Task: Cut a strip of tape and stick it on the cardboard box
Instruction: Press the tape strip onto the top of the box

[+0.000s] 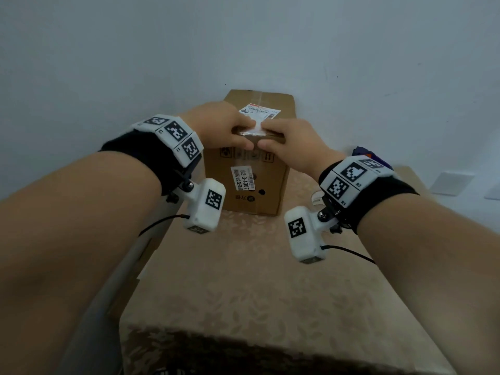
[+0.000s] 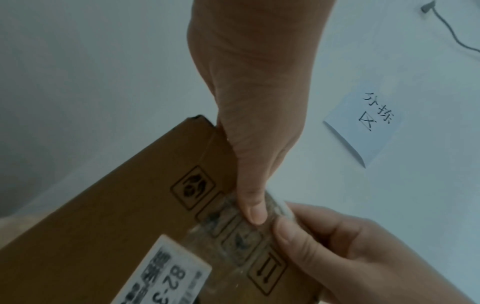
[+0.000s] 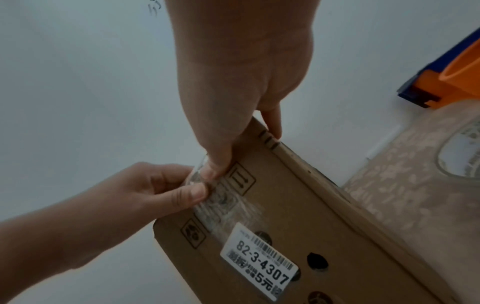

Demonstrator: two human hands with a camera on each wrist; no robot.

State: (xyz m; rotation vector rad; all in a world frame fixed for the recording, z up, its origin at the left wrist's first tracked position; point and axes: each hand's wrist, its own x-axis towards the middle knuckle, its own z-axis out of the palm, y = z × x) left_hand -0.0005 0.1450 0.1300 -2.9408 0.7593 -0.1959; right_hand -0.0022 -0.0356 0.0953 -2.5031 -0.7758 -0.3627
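A brown cardboard box (image 1: 266, 190) stands upright at the far end of the table, against the wall. A clear tape strip (image 1: 255, 129) is folded over its near top edge and runs down the front face (image 3: 221, 205) over the printed symbols. My left hand (image 1: 249, 134) has its fingers on the box top and its thumb (image 2: 253, 209) on the tape on the front face. My right hand (image 1: 264, 135) sits right beside it and pinches the same strip between thumb (image 2: 288, 232) and fingers. Part of the tape stands loose between the two thumbs (image 3: 197, 172).
A beige patterned cloth (image 1: 243, 280) covers the table. A blue and orange tape dispenser (image 3: 446, 67) lies at the back right, with a clear tape roll (image 3: 462, 156) nearer. White labels (image 1: 242, 178) sit on the box. A paper note (image 2: 363, 123) hangs on the wall.
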